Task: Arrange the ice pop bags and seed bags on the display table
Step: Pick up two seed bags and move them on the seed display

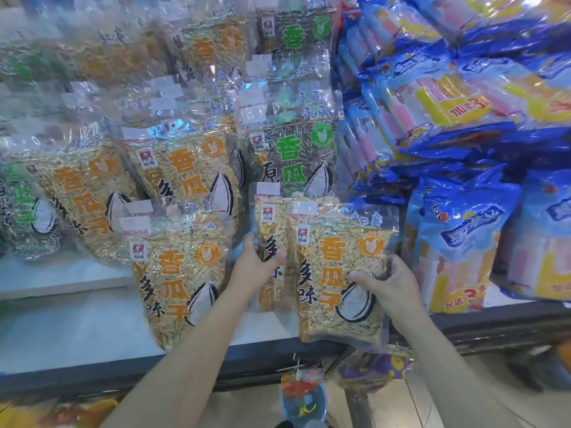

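Here both hands [390, 284] grip clear seed-filled bags [338, 273].

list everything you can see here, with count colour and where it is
orange-print seed bags: several stacks, clear with pale seeds, left and middle of the table; exact count hard to tell
held seed bags: two, orange print, front middle, one behind the other
green-print seed bags: a few stacks, dark seeds, middle back and far left
ice pop bags: many, blue with pink and yellow tubes, piled on the right
display table: one, white top with dark edge, across the front
small items below the table: a few, purple, red and blue, too blurred to name
left hand: grips the rear held bag
right hand: grips the front held bag
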A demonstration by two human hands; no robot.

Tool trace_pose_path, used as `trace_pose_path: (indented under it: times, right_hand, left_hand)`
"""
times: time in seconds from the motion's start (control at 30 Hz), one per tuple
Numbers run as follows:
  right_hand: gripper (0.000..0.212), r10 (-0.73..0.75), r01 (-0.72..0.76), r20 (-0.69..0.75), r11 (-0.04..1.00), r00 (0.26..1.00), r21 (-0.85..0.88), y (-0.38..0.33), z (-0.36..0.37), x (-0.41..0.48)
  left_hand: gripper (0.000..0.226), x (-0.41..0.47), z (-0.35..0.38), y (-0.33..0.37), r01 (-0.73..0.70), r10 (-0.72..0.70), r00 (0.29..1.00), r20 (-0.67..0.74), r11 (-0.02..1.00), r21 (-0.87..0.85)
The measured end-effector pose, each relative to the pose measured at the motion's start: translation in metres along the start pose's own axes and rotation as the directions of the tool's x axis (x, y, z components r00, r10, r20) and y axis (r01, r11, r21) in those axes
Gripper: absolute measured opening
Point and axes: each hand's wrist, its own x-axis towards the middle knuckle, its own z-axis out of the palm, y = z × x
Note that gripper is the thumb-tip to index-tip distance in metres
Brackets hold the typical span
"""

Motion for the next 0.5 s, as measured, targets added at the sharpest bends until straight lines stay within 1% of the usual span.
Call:
trace_pose_path:
  times: [0.13, 0.23, 0.27, 0.33, 0.4, 0.47, 0.5]
  right_hand:
    - [0.048, 0.006, -0.005, -0.012, 0.999, 1.000, 0.036, 0.005, -0.014, -0.002]
    - [0.056, 0.002, -0.001, -0.012, 0.997, 1.000, 0.078, 0.004, -0.024, -0.005]
    - [0.056, 0.002, 0.000, -0.018, 0.995, 1.000, 0.102, 0.004, -0.027, -0.006]
    - [0.053, -0.006, 0.010, -0.027, 0.990, 1.000, 0.144, 0.002, -0.032, -0.007]
    - [0.054, -0.015, 0.020, -0.028, 0.982, 1.000, 0.188, 0.001, -0.037, -0.008]
    - [0.065, -0.026, 0.031, -0.026, 0.973, 0.999, 0.231, -0.001, -0.042, -0.010]
    - [0.071, -0.036, 0.041, -0.023, 0.968, 0.999, 0.247, -0.003, -0.045, -0.012]
  left_hand:
    - [0.092, 0.004, 0.002, -0.001, 0.025, -0.024, 1.000, 0.016, 0.995, -0.095]
    - [0.106, 0.016, 0.005, -0.019, 0.020, -0.016, 1.000, 0.022, 0.979, -0.201]
    - [0.103, 0.019, 0.006, -0.024, 0.009, -0.005, 1.000, 0.022, 0.975, -0.220]
    - [0.090, 0.011, 0.005, -0.020, -0.015, 0.019, 1.000, 0.018, 0.977, -0.214]
    - [0.069, -0.006, 0.002, -0.006, -0.049, 0.052, 0.999, 0.007, 0.979, -0.195]
    - [0.048, -0.020, 0.000, 0.001, -0.078, 0.079, 0.997, -0.001, 0.983, -0.166]
    - [0.045, -0.025, -0.001, 0.001, -0.100, 0.101, 0.995, -0.004, 0.983, -0.154]
